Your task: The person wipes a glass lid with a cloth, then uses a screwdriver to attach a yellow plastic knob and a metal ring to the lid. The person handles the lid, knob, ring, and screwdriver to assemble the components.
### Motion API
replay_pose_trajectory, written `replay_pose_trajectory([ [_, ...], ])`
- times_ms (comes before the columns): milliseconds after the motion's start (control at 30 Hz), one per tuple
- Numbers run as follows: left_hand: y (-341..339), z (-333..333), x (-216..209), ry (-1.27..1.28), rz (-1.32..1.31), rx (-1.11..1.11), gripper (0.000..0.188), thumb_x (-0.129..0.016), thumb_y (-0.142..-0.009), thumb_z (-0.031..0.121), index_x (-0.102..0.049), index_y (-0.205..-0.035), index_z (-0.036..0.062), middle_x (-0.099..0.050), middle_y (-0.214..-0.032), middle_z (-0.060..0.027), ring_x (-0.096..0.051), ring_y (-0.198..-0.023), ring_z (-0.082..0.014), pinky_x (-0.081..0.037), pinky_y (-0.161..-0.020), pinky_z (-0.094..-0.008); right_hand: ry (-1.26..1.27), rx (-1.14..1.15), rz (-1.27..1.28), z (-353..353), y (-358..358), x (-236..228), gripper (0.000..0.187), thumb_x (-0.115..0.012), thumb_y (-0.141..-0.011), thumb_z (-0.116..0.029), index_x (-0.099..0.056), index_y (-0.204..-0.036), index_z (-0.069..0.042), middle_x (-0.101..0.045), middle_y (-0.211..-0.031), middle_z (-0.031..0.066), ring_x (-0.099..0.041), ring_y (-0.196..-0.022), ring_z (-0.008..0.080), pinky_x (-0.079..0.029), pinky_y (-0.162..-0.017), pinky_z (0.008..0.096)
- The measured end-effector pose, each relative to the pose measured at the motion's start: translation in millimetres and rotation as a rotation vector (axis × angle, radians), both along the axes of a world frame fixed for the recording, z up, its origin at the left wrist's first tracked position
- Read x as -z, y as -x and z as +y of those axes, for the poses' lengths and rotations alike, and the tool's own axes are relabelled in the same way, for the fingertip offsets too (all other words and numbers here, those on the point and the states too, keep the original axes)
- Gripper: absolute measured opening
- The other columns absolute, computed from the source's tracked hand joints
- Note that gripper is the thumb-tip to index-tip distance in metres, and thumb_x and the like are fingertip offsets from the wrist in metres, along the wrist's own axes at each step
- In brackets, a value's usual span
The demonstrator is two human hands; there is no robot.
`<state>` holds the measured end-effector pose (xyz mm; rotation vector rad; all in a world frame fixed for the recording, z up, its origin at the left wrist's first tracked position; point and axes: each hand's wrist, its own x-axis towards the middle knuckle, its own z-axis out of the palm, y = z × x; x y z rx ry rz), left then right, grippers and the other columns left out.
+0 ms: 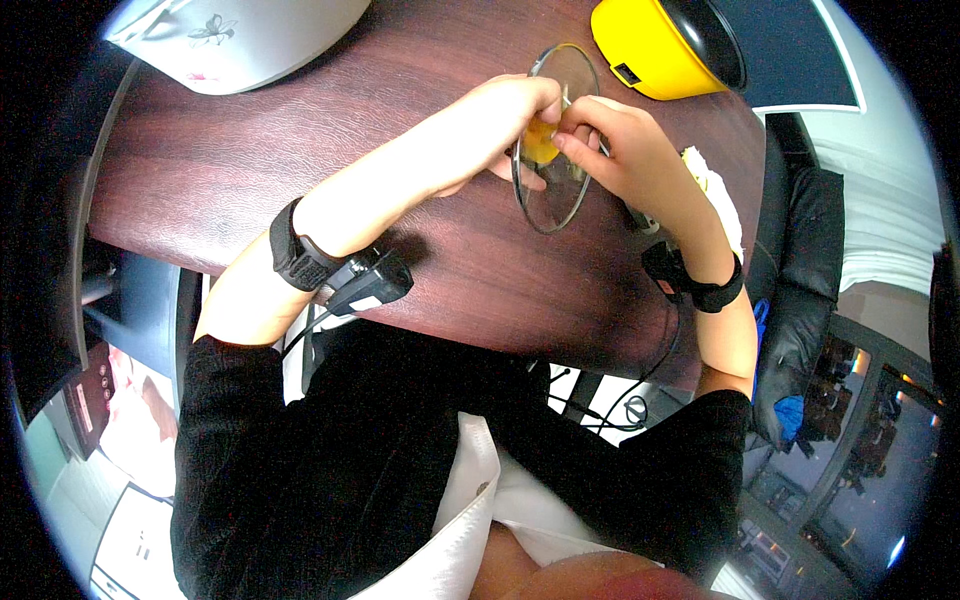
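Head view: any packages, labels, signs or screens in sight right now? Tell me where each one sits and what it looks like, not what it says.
Label: small dark rectangle on the side of the yellow pot, top of the table.
Flower print: dark drawing on the pale grey appliance, top left.
Papers or screen: pinkish picture, lower left, below the table edge; too blurred to tell which.
No packages or signs.

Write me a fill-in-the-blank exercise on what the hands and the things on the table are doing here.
1. Both hands hold a round clear glass ___ with a metal rim above the dark wooden table.
2. The left hand and the right hand meet at a small ___-coloured knob.
3. Beyond the hands stands a yellow pot with a ___ inside.
4. Each wrist wears a ___ strap.

Missing words: lid; yellow; black; black
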<state>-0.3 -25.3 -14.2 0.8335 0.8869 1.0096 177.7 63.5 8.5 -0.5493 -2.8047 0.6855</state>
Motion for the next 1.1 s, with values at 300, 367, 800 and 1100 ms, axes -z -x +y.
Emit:
replay_pose_trajectory([
  [300, 2, 0, -1, 0.039, 0.062, -0.028, 0.051, -0.04, -0.09, 0.031, -0.049, -0.128, -0.0016, -0.056, -0.122, -0.0145, -0.059, -0.107, -0.0268, -0.059, -0.077, -0.038, 0.029, 0.021, -0.041, -4, -2, 3, 0.018, -0.064, -0.085, -0.016, -0.056, -0.082, 0.0, -0.057, -0.071, 0.0153, -0.059, -0.063, 0.031, -0.046, -0.056, 0.04],
  [367, 3, 0, -2, 0.046, 0.101, -0.033, 0.051, -0.039, -0.091, 0.032, -0.049, -0.128, -0.0018, -0.056, -0.122, -0.0146, -0.06, -0.108, -0.0268, -0.059, -0.077, -0.0368, 0.022, 0.014, -0.04, -5, -2, 3, 0.017, -0.064, -0.085, -0.016, -0.056, -0.082, -0.001, -0.058, -0.071, 0.0154, -0.059, -0.064, 0.0314, -0.046, -0.057, 0.0399],
  [800, 4, 1, -4, 0.055, 0.118, 0.011, 0.049, -0.039, -0.092, 0.031, -0.05, -0.125, -0.0028, -0.056, -0.121, -0.0152, -0.063, -0.101, -0.0255, -0.059, -0.078, -0.0337, 0.031, 0.01, -0.02, -5, -2, 5, 0.016, -0.063, -0.086, -0.016, -0.057, -0.083, -0.001, -0.059, -0.07, 0.016, -0.06, -0.064, 0.0319, -0.047, -0.057, 0.0398],
  [1100, 4, -1, -5, 0.052, 0.064, 0.031, 0.05, -0.04, -0.092, 0.032, -0.05, -0.125, -0.0038, -0.056, -0.123, -0.0151, -0.062, -0.105, -0.0271, -0.058, -0.079, -0.0344, 0.055, 0.019, -0.015, -6, -3, 5, 0.016, -0.062, -0.086, -0.015, -0.057, -0.083, -0.001, -0.058, -0.07, 0.0162, -0.06, -0.063, 0.0321, -0.046, -0.056, 0.0399],
])
